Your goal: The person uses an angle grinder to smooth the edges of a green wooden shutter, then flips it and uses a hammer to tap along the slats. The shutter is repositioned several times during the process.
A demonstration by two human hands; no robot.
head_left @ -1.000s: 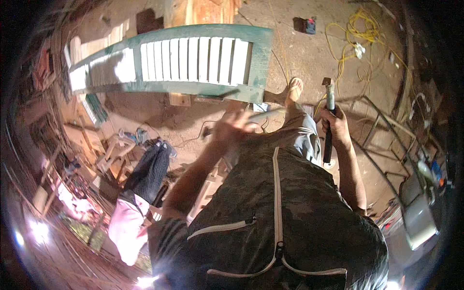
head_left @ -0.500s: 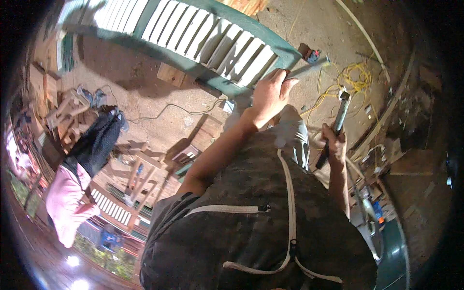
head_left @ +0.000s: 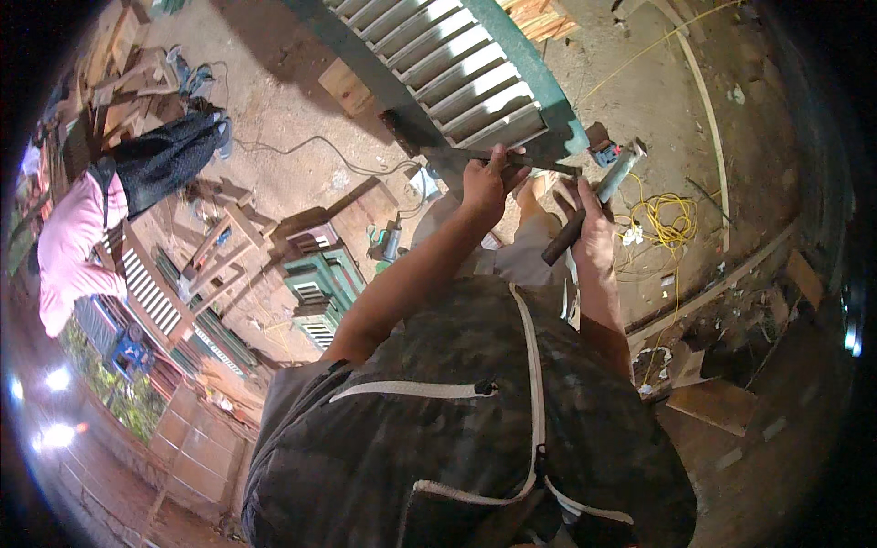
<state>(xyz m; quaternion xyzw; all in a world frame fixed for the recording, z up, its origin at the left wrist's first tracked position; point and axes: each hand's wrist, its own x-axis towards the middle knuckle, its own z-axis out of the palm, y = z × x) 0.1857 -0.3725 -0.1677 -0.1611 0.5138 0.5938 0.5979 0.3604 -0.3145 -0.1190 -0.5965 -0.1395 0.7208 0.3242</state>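
Note:
My left hand (head_left: 486, 190) is closed around a narrow, flat dark bar (head_left: 546, 164), which lies roughly crosswise at the near end of a slatted shutter panel (head_left: 568, 123). The panel has a green frame and pale slats. In my right hand (head_left: 592, 228) is a hammer (head_left: 618, 176), gripped by its dark handle with the head pointing up and away to the right. The right fingers are close to the bar's right end; whether they touch it I cannot tell.
A yellow cord (head_left: 665, 219) lies coiled on the floor at right. Left of my arm are green framed pieces (head_left: 340, 274) and a dark cable (head_left: 311, 142). A person in a pink top (head_left: 78, 237) bends over at far left, near stacked wood. A wooden block (head_left: 345, 87) sits beside the panel.
My right hand has raised the hammer up and left, close to my left hand. The bar has swung from pointing away to lying nearly crosswise. The whole view has turned.

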